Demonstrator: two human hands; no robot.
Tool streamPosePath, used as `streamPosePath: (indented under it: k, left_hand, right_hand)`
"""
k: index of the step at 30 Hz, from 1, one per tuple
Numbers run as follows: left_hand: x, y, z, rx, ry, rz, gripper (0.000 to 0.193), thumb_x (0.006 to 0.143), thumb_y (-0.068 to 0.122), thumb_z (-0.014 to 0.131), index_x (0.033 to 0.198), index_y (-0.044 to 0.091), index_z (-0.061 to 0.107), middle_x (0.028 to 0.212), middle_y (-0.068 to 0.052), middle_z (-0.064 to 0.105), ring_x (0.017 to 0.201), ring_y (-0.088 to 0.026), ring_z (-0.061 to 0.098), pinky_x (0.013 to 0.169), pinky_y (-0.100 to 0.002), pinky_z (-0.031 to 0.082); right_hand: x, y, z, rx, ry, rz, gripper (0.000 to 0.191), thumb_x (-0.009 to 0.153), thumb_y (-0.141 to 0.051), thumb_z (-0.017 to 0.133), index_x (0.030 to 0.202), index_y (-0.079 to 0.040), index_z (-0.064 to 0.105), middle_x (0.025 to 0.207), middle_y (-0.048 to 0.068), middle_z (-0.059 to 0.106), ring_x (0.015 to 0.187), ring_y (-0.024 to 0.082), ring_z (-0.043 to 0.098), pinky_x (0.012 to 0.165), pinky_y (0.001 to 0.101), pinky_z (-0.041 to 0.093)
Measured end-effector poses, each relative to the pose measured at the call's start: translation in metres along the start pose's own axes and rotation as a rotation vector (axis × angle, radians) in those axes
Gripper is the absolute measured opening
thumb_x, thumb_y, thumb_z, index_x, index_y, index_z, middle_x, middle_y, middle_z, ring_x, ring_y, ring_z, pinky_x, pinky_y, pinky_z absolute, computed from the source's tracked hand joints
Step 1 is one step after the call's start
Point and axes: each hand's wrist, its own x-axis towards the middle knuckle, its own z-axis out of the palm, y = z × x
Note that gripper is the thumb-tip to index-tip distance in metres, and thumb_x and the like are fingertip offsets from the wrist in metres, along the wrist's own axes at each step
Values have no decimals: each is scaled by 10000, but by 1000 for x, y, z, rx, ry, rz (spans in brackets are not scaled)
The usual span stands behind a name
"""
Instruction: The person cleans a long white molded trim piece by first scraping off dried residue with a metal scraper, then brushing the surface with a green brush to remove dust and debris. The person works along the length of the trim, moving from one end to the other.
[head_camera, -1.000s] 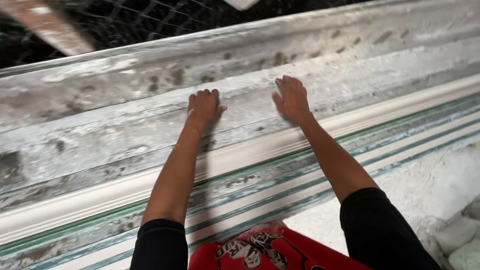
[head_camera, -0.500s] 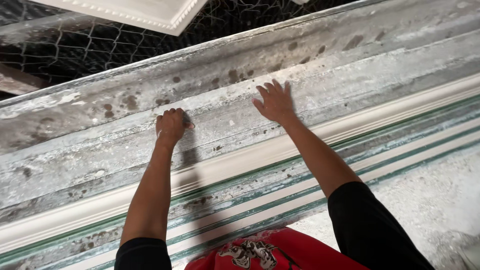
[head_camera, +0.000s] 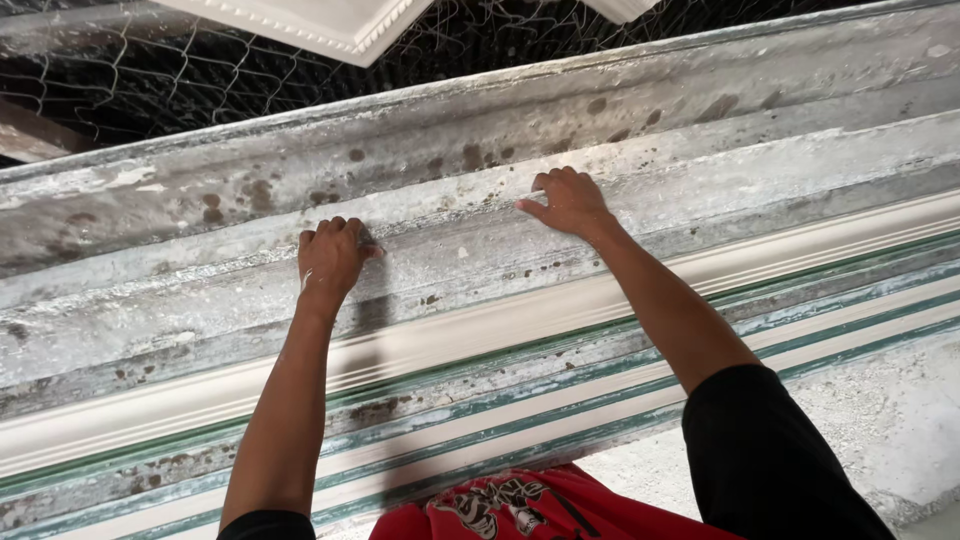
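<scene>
Under the left hand (head_camera: 330, 258) and right hand (head_camera: 568, 200), the long mould (head_camera: 700, 150) looks like rough, dull plaster, grey-white with dark spots. Nearer the person, a white strip (head_camera: 480, 330) looks smooth and matt. Past the hands, thin metal wire mesh (head_camera: 130, 70).

A long moulding form (head_camera: 480, 250) runs slantwise under both hands, its stepped grey surface caked with dried white plaster and dotted with dark spots. The left hand (head_camera: 330, 258) presses on its middle ledge with fingers curled in, and the right hand (head_camera: 568, 200) lies a little higher on the same ledge, fingers bent, thumb pointing left. Just below the hands a smooth white ridge (head_camera: 470, 335) follows the form's length, with thin green stripes nearer the body.
</scene>
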Motion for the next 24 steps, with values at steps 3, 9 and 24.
streamPosePath:
  k: [3, 9, 24]
  left_hand:
    - [-21, 2, -6, 46, 143, 85, 335, 856, 368, 788, 1073, 122, 718, 1099, -67, 687, 1102, -265, 619, 999, -504, 434]
    - [-75, 12, -22, 23, 237, 226, 246, 837, 295, 799, 1002, 137, 708, 1092, -51, 661, 1078, -263, 609, 1000, -495, 439]
    - [-133, 27, -9, 45, 330, 371, 98, 853, 138, 718, 927, 148, 654, 1058, -19, 661, 1067, -227, 630, 1045, -541, 428]
  right_hand:
    - [-25, 1, 0, 42, 93, -41, 553, 929, -582, 674, 1091, -54, 711, 1071, 132, 693, 1092, 293, 598, 987, 464, 437]
    - [-94, -1, 9, 101, 300, -118, 456, 895, -504, 753, 1008, -65, 700, 1042, 107, 671, 1052, 283, 587, 973, 460, 408]
    - [-156, 177, 44, 1365, 821, 1070, 705, 932, -202, 650, 1465, -42, 218, 1170, 117, 454, 979, 191, 489, 838, 409, 520]
